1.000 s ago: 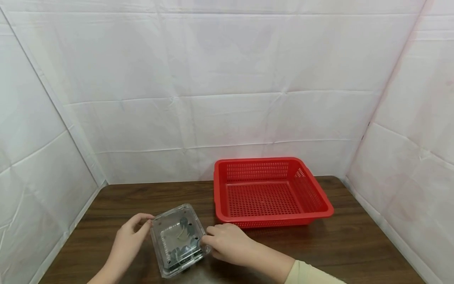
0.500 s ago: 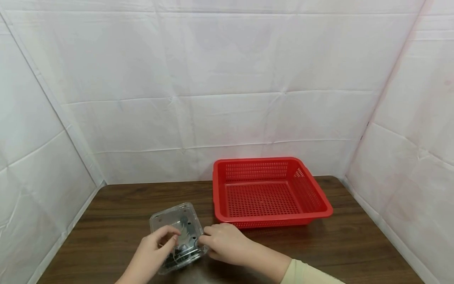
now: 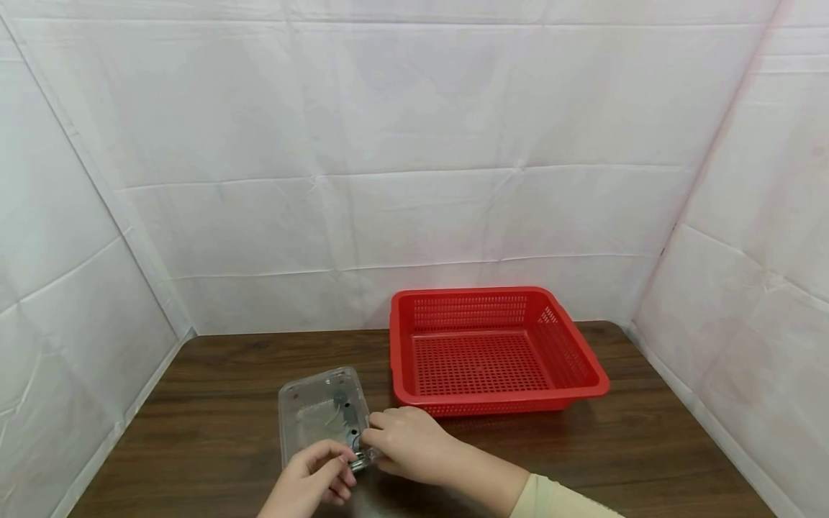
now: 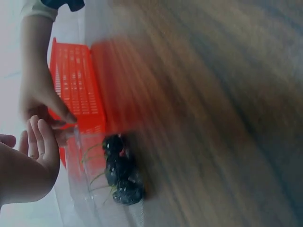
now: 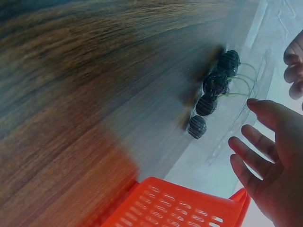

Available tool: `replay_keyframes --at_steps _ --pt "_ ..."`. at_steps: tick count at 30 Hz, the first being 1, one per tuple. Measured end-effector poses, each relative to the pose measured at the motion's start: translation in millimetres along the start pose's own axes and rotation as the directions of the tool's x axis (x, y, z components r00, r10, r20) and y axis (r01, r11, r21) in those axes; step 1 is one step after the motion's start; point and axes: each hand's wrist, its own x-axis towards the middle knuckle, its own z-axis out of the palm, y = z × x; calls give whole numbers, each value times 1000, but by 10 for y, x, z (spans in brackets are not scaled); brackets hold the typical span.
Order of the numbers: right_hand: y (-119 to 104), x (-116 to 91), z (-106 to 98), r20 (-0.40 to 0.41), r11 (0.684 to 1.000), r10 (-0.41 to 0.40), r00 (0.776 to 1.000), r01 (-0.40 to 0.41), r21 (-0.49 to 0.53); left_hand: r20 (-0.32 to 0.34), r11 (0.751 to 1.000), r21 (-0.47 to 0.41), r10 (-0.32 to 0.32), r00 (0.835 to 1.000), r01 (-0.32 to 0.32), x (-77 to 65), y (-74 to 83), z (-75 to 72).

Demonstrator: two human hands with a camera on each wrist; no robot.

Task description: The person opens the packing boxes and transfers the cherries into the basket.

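Observation:
A clear plastic clamshell box (image 3: 317,414) sits on the table, left of middle in the head view. Inside are several dark cherries (image 4: 118,170), with thin green stems. My right hand (image 3: 408,442) is at the box's right corner and holds its rim there. In the right wrist view this same hand (image 5: 284,156) has one digit at the rim and its other fingers spread. Over the box's near edge is my left hand (image 3: 317,475), fingers loosely bent, close beside the right fingertips. In the left wrist view the left hand (image 4: 28,161) appears apart from the plastic. Its fingers hide the near corner from above.
A red plastic basket (image 3: 479,399) with slotted walls stands behind and right of the box; its grid floor shows. Both rest on a dark wood-grain table (image 3: 194,446). White sheeting (image 3: 414,180) encloses the table at the back and sides.
My left hand has left the box's far-left corner and crossed over it to the near-right edge, beside the right hand. The right hand stays at its corner.

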Motion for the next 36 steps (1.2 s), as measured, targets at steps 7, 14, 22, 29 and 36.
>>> replay_keyframes --at_steps 7,14,22,29,36 --pt "-20 4 17 -23 1000 5 1000 -5 0 -2 991 -60 -121 993 121 0 -151 58" --pt "-31 18 37 -59 1000 9 998 -9 6 54 981 -116 -151 987 157 46 -338 121" --pt "-46 49 15 -64 999 2 998 0 39 -3 959 -153 -240 971 237 80 -463 133" --pt "-70 57 28 -60 999 7 998 -5 42 -70 938 -226 -286 956 264 98 -504 129" --pt "-115 70 20 -59 999 14 998 -12 32 -89 900 -342 -316 945 269 98 -491 159"
